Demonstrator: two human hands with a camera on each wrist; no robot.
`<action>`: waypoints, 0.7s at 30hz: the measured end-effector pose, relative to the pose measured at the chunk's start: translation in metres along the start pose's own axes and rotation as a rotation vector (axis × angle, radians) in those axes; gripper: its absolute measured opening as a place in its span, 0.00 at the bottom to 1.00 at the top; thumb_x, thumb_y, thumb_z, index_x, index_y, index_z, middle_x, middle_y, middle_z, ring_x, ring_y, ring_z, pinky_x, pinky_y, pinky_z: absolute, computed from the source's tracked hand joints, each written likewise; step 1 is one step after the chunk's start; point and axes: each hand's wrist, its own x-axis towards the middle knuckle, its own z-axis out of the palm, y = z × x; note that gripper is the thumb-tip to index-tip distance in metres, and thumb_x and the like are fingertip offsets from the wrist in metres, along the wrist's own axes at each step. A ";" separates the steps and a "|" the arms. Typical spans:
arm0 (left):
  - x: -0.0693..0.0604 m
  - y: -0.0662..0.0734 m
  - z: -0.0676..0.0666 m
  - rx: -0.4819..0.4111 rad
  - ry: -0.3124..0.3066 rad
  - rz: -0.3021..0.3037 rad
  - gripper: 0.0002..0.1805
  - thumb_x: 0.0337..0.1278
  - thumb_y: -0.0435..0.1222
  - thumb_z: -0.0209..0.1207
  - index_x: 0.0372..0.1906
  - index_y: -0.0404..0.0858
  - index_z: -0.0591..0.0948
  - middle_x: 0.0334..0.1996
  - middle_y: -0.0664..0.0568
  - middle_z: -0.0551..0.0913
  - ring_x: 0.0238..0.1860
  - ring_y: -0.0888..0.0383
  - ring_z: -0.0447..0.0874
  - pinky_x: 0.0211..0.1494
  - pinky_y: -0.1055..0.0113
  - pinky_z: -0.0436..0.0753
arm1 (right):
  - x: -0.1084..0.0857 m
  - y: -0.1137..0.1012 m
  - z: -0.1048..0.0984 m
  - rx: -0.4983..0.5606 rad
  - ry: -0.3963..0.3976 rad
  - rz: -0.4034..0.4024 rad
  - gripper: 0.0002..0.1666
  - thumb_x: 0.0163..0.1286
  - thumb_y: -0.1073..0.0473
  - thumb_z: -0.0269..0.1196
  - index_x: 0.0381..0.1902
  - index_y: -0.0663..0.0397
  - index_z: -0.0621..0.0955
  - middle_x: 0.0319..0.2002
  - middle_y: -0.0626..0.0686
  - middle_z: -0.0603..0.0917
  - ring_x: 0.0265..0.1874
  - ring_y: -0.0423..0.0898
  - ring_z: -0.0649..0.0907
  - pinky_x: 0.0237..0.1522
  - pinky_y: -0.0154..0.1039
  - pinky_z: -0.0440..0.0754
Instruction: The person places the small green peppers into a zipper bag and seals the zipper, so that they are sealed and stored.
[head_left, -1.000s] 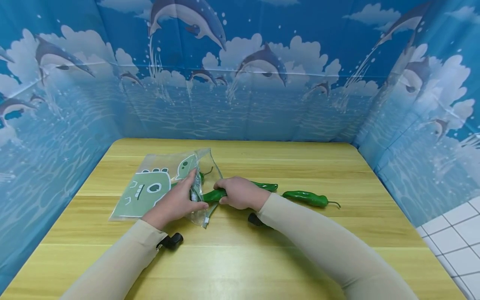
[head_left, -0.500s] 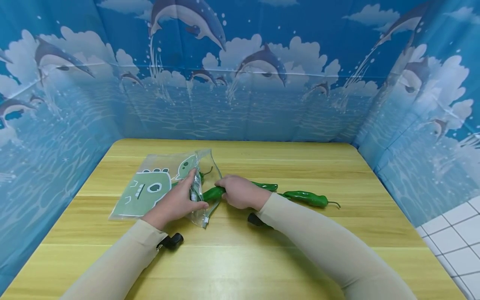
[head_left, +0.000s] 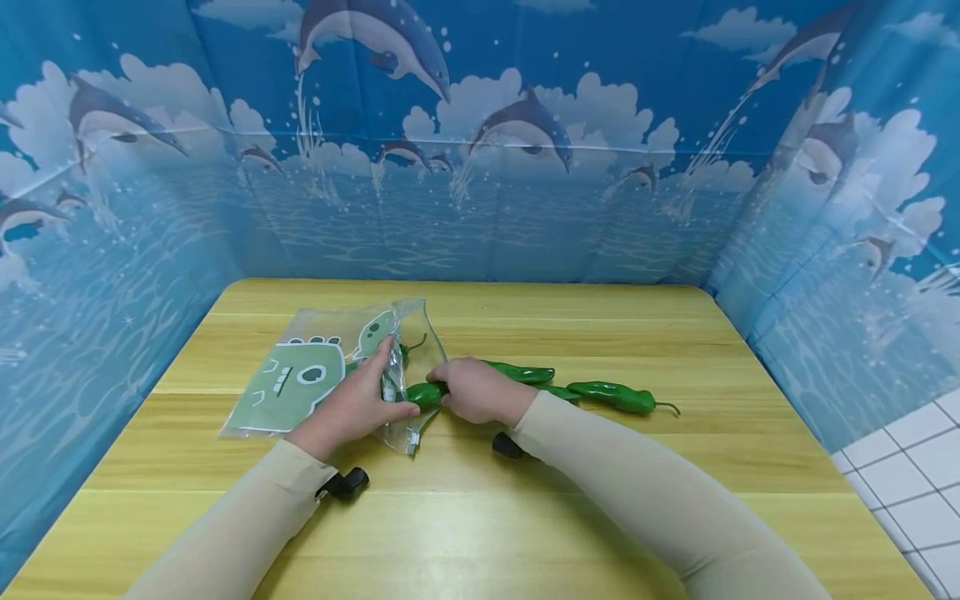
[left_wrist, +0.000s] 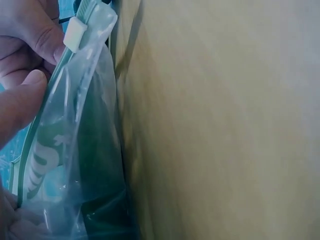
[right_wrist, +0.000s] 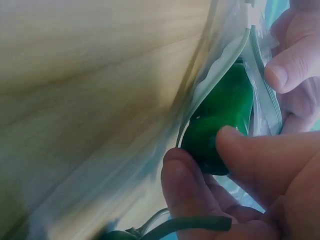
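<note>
A clear slider zip bag (head_left: 288,387) with a green cartoon print lies on the table, its mouth facing right. My left hand (head_left: 356,404) holds the bag at its mouth, with thumb (right_wrist: 285,72) and fingers by the zip edge in the right wrist view. Between thumb and fingers, my right hand (head_left: 480,390) grips a green pepper (right_wrist: 220,120), whose far part is inside the mouth. Another pepper's stem (head_left: 415,343) sticks out of the bag behind my left fingertips. In the left wrist view, the white slider (left_wrist: 75,35) sits at the zip's end.
More green peppers lie right of the bag: one pepper (head_left: 525,373) behind my right wrist, one partly covered pepper (head_left: 561,392), and one pepper (head_left: 611,396) with its stem pointing right. A blue dolphin-print curtain (head_left: 480,225) surrounds the wooden table (head_left: 465,517).
My right hand has pushed the pepper slightly further left into the bag, so less of it shows. A pepper near my right wrist has come more into view. My left hand stays nearly still.
</note>
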 end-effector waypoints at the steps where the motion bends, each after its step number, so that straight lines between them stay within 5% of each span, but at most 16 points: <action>1: 0.000 0.000 0.000 0.000 0.002 0.000 0.69 0.58 0.53 0.75 0.87 0.44 0.36 0.86 0.38 0.46 0.83 0.33 0.53 0.77 0.33 0.68 | 0.000 0.000 0.000 0.000 -0.001 0.004 0.23 0.79 0.63 0.61 0.70 0.54 0.80 0.64 0.53 0.85 0.63 0.49 0.84 0.67 0.45 0.82; 9: 0.002 0.000 0.002 0.018 0.006 0.013 0.69 0.58 0.55 0.74 0.87 0.44 0.36 0.86 0.40 0.45 0.84 0.31 0.45 0.79 0.32 0.62 | 0.002 0.000 0.001 0.008 0.025 -0.006 0.21 0.80 0.63 0.60 0.68 0.55 0.81 0.60 0.54 0.87 0.59 0.50 0.86 0.64 0.46 0.84; 15: 0.002 -0.001 0.003 0.012 0.003 0.002 0.70 0.57 0.56 0.74 0.87 0.45 0.36 0.86 0.40 0.46 0.84 0.32 0.46 0.79 0.32 0.64 | 0.003 0.001 0.002 0.029 0.054 0.037 0.18 0.77 0.58 0.66 0.61 0.57 0.84 0.50 0.53 0.90 0.49 0.48 0.88 0.55 0.44 0.86; 21: 0.003 -0.002 0.004 0.027 0.004 -0.002 0.70 0.57 0.57 0.74 0.87 0.44 0.36 0.86 0.39 0.46 0.84 0.32 0.46 0.79 0.33 0.64 | 0.004 0.005 0.006 0.052 0.064 0.018 0.20 0.76 0.57 0.67 0.62 0.57 0.84 0.51 0.53 0.90 0.50 0.48 0.89 0.55 0.45 0.86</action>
